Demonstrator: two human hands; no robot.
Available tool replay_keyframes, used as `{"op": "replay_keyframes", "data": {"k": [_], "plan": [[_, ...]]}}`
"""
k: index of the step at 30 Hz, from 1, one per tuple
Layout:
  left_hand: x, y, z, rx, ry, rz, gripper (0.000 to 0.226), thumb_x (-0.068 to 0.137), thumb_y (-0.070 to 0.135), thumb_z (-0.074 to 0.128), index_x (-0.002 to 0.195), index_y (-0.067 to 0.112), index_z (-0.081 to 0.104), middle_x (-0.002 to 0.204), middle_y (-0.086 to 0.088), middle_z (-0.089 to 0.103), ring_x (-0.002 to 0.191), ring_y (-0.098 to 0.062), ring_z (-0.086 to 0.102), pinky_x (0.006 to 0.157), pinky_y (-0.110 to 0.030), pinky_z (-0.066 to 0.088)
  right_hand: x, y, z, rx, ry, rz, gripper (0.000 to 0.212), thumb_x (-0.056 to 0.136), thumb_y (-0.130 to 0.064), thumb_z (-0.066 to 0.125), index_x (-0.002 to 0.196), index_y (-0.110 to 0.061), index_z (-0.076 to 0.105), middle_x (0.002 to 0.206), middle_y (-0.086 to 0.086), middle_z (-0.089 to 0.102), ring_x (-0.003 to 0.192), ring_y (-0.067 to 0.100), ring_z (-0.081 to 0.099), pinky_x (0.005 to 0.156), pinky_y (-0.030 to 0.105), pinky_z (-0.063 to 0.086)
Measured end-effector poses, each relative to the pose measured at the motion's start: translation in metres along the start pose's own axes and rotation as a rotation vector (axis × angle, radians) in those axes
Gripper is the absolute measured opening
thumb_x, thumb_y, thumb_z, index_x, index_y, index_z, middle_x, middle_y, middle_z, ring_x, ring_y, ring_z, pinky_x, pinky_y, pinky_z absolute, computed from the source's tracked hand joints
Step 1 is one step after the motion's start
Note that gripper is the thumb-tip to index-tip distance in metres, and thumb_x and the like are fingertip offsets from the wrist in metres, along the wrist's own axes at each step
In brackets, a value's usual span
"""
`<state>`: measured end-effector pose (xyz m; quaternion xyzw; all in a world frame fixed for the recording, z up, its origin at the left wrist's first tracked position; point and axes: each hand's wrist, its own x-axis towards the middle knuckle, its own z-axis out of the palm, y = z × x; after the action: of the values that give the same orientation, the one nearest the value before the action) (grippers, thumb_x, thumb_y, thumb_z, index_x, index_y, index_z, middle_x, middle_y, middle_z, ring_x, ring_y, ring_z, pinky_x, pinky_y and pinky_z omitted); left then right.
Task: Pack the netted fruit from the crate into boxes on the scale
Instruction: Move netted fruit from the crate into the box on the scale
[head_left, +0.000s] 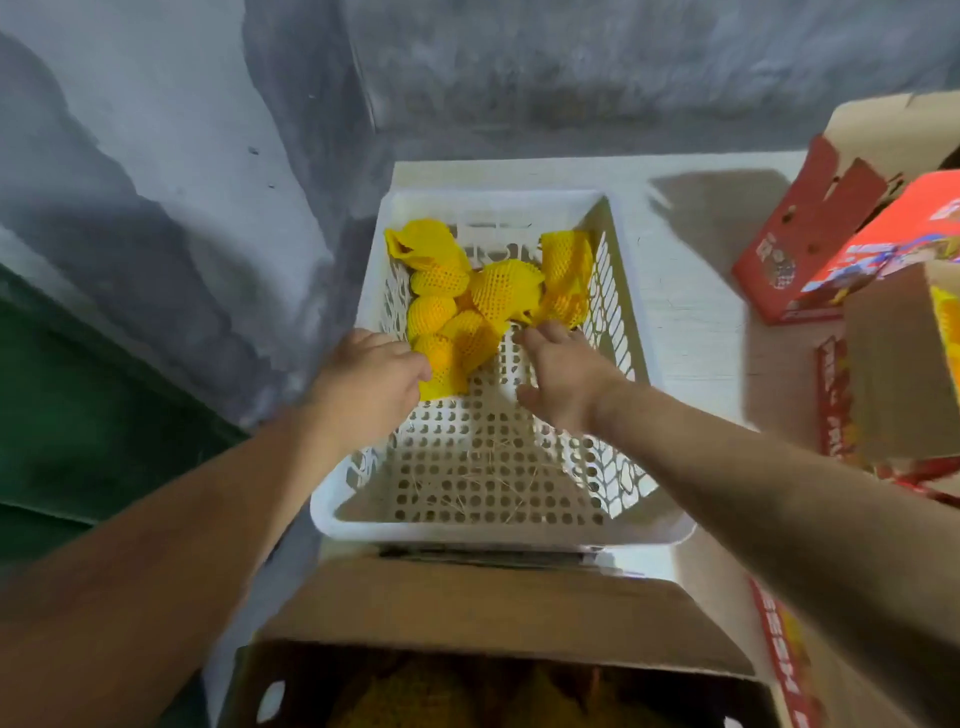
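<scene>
Yellow netted fruit (506, 291), white perforated crate (498, 535), red printed boxes (810, 249)

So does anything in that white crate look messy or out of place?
Slightly. Loose strands of straw lie scattered on the bare near floor of the white crate, while the netted fruit is bunched at the far end.

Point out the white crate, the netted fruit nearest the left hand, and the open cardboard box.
white crate (498, 483): head view, bare perforated floor.
netted fruit (441, 358): head view, yellow net.
cardboard box (467, 608): head view, far flap.
</scene>
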<state>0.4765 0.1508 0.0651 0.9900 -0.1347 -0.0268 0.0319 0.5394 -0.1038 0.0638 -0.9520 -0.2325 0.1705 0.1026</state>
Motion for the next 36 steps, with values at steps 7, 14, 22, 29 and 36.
{"op": "replay_keyframes", "data": {"k": [7,14,22,29,36], "plan": [[0.001,0.0,0.006,0.012,0.145,0.164,0.02,0.092,0.038,0.059,0.087,0.03,0.077,0.08,0.01,0.073,0.076,-0.018,0.067,0.084,-0.043,0.046,0.116,0.027,0.02,-0.399,0.127,-0.083,0.106,0.094,-0.015,0.065,0.163,-0.032,-0.014,0.171,0.005,0.004,0.155,0.038,0.011,0.123,0.052,0.018],[0.004,0.002,0.008,0.273,-0.039,0.083,0.04,0.093,0.046,0.041,0.097,0.03,0.077,0.086,0.007,0.072,0.084,-0.02,0.063,0.088,-0.039,0.037,0.156,0.034,0.04,-0.528,0.262,-0.131,0.077,0.088,-0.009,0.069,0.147,-0.027,0.022,0.155,0.014,0.025,0.142,0.038,0.029,0.113,0.049,0.035],[0.005,0.004,0.007,0.323,-0.083,0.045,0.063,0.094,0.059,0.034,0.148,0.031,0.052,0.118,0.008,0.068,0.106,-0.017,0.061,0.097,-0.035,0.033,0.145,0.006,0.012,-0.277,0.234,0.111,0.076,0.073,-0.051,0.076,0.137,-0.024,0.046,0.143,0.012,0.026,0.136,0.04,0.024,0.112,0.05,0.03],[0.003,0.001,0.005,0.011,0.041,-0.029,0.118,0.079,0.099,0.038,0.168,0.028,0.008,0.159,0.001,0.038,0.108,-0.027,0.059,0.093,-0.045,0.05,0.107,-0.017,-0.016,0.859,-0.771,-0.224,0.09,0.076,-0.04,0.084,0.154,-0.031,0.041,0.145,-0.019,0.053,0.119,-0.004,0.062,0.102,0.028,0.05],[0.004,0.0,0.004,-0.022,0.052,-0.015,0.068,0.088,0.087,0.046,0.116,0.025,0.056,0.103,0.008,0.06,0.088,-0.021,0.058,0.086,-0.042,0.045,0.118,-0.028,0.009,1.008,-1.129,-0.169,0.066,0.095,-0.04,0.064,0.154,-0.023,0.039,0.145,0.001,0.059,0.125,0.021,0.066,0.108,0.049,0.051]]}}
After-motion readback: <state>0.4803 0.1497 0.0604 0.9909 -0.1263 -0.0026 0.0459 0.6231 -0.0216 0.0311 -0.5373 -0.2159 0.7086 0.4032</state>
